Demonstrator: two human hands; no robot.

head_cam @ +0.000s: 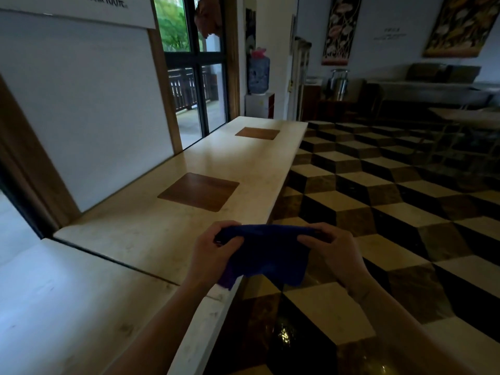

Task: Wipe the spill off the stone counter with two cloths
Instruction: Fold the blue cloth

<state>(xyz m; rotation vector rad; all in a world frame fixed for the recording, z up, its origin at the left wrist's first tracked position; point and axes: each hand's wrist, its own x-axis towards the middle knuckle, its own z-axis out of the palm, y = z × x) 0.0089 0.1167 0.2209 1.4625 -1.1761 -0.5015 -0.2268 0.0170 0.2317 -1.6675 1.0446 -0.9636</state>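
— Starting at the left, what did you see?
— A pale stone counter (140, 234) ran along the white wall, away toward a window (189, 63). Two brown wooden squares were set flush in its top, the nearer wooden inset (198, 191) ahead of the hands, the farther wooden inset (257, 133) near the counter's end.
— And the hands?
— The left hand (213, 249) gripped the left top edge of a dark blue cloth (266, 253), fingers curled over it. The right hand (331, 246) pinched the right top edge the same way. The cloth hung stretched between them, over the counter's front edge; whether its lower corner touched the stone, I couldn't tell.
— A second cloth, or the spill?
— I made out only one cloth, and no wet patch.
— Further right?
— A cube-patterned tile floor (378, 201), and a water dispenser (259, 85) by the window
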